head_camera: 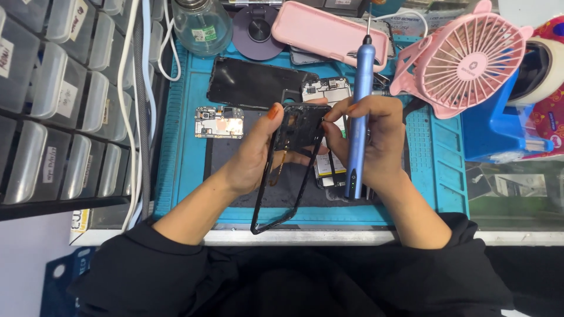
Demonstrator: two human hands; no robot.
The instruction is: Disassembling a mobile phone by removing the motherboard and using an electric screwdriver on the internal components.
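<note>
Thin black plastic phone mid-frame [289, 170] held up over the blue silicone repair mat [182, 158], btwn both hands. Left hand [254, 154] fingers closed on its upper left edge; right hand [376, 141] pinches the top right corner while clamping a blue pen-shaped electric screwdriver [357, 117]. Likely v. light, flexy, snaps easily; best gripped by the thicker top section, not the long rails.

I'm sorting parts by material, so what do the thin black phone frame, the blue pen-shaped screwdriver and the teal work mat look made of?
Thin black phone frame: likely matte plastic, slim and dull.
Blue pen-shaped screwdriver: probably anodised metal, judging by its smooth satin sheen; painted plastic is possible.
Teal work mat: seemingly silicone rubber, matte with moulded ridges.
</note>
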